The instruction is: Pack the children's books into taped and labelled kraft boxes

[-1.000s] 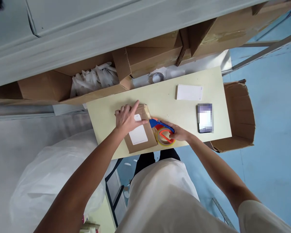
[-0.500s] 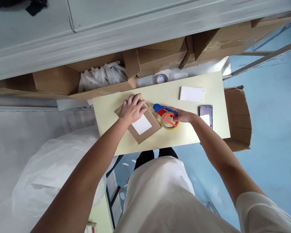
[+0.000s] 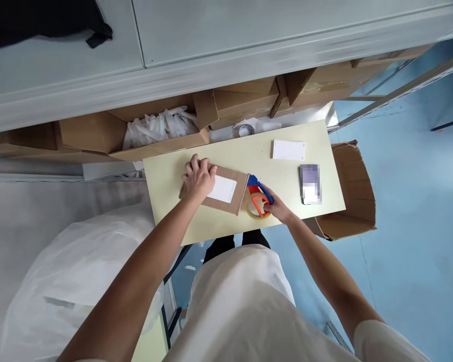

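Handling, cardboard box: judged light, stiff along its edges, softer — perhaps apt to dent — under a firm palm; dry board should slip little.
Box location: flat on the pale table, in its left half, set askew to the table's edges.
Box hold points: the two short ends and the corners look firmest; the middle of the top would likely give under pressure.
White label: on the box's top face; probably smoother than bare board, so a poorer place for fingertips.
Left hand: over the box's left end; fingers bent and spread apart, thumb near the label; cannot tell whether the fingertips hook the far edge.
Right hand: closed around the tape dispenser, thumb by the orange part; other fingers mostly hidden.
Tape dispenser: blue, red and orange, at the box's right end, touching or just beside it, cannot tell which; judged rigid, best held by its grip, fingers clear of the blue head.
Phone: on the table's right side, screen blurred.
White card stack: toward the table's far edge, beyond the phone.
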Available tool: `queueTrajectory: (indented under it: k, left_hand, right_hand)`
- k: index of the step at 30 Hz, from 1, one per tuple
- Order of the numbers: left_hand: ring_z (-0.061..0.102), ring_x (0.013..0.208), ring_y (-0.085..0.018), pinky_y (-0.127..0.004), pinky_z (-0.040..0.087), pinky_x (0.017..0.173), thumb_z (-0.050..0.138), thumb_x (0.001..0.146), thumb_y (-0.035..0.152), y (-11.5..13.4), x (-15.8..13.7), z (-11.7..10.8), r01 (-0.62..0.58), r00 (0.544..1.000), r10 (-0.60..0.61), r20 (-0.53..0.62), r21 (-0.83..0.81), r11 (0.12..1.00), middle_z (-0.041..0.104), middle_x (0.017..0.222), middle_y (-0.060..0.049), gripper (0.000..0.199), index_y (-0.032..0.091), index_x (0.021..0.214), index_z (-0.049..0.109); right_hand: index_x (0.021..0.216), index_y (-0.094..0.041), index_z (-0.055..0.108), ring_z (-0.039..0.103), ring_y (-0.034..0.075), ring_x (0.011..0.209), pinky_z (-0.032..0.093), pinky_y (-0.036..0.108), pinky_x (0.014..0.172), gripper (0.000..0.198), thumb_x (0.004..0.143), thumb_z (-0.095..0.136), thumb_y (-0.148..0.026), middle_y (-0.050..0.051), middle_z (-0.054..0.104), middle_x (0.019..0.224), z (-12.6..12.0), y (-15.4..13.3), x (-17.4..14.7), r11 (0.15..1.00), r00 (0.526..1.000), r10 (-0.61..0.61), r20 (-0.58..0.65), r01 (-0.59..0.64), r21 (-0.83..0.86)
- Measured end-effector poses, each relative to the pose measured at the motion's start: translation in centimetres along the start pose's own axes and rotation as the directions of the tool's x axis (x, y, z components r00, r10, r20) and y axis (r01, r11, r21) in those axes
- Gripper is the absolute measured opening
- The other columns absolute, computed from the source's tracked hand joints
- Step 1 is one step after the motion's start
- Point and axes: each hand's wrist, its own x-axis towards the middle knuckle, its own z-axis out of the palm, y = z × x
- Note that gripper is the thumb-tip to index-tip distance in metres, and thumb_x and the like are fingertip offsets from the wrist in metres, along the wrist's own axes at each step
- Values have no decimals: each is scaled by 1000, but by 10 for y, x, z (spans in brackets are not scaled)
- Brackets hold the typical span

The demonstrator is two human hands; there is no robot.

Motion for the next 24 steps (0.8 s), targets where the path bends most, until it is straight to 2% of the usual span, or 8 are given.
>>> queueTrajectory:
  k: [2, 3, 6, 8, 12, 16, 20, 24]
  left_hand:
    - [25, 131, -42, -60, 38, 85, 34, 85, 61, -4, -12, 1, 122, 993, -122, 3, -13, 992, 15, 153, -18, 67, 26, 142, 30]
    - [20, 133, -44, -62, 36, 87, 39, 81, 65, -5, -17, 0, 121, 993, -121, 10, 12, 993, 11, 154, -19, 77, 25, 145, 23]
    - [4, 138, -47, -64, 24, 97, 51, 70, 72, -1, -25, -6, -113, 992, 104, 72, 134, 985, 4, 155, -19, 97, 24, 148, 17]
    - [6, 139, -45, -61, 17, 102, 53, 70, 71, 4, -23, -10, -274, 958, 254, 131, 170, 947, 8, 155, -17, 96, 26, 147, 18]
    - [28, 131, -41, -55, 20, 101, 52, 71, 71, 11, -14, -11, -302, 947, 272, 173, 181, 936, 23, 151, -15, 94, 31, 148, 16]
    - [34, 125, -41, -53, 23, 98, 51, 71, 71, 11, -14, -8, -268, 956, 235, 177, 189, 945, 30, 147, -15, 94, 31, 148, 14]
    - [34, 124, -42, -53, 24, 97, 50, 72, 72, 12, -16, -9, -275, 953, 241, 184, 189, 943, 31, 146, -16, 94, 31, 148, 13]
    - [35, 124, -42, -54, 24, 97, 48, 73, 71, 14, -16, -9, -278, 953, 246, 179, 181, 944, 31, 146, -16, 93, 30, 148, 12]
  right_hand:
    - [144, -25, 30, 59, 23, 101, 50, 41, 87, 90, 58, 55, -12, 7, 59, 124, -8, -15, 25, 997, 999, 1, -34, 2, 74]
    - [142, -24, 36, 59, 22, 100, 50, 38, 87, 88, 57, 56, -10, 6, 61, 122, -15, -23, 38, 996, 1000, -9, -28, 11, 92]
    - [134, -24, 48, 61, 20, 90, 50, 36, 84, 82, 54, 57, -7, 3, 66, 110, -33, -44, 71, 997, 992, -14, 125, 5, 78]
    - [131, -24, 52, 61, 18, 81, 52, 35, 81, 79, 54, 57, -6, 1, 68, 102, -39, -50, 83, 999, 983, 3, 182, -12, 47]
    - [131, -25, 51, 61, 18, 80, 52, 36, 82, 80, 54, 58, -5, 0, 68, 101, -38, -48, 87, 1000, 983, 1, 182, -5, 20]
    - [132, -26, 49, 61, 21, 97, 49, 39, 91, 83, 53, 58, -3, 1, 64, 116, -43, -37, 74, 1000, 987, -16, 159, 15, 5]
    - [134, -26, 46, 55, 26, 114, 44, 44, 99, 85, 53, 61, -3, 3, 59, 126, -47, -7, 30, 999, 980, 4, 201, -13, 43]
    - [140, -31, 37, 54, 26, 115, 44, 43, 98, 87, 60, 61, -6, 2, 56, 130, -12, 37, -26, 993, 972, 60, 227, -82, 88]
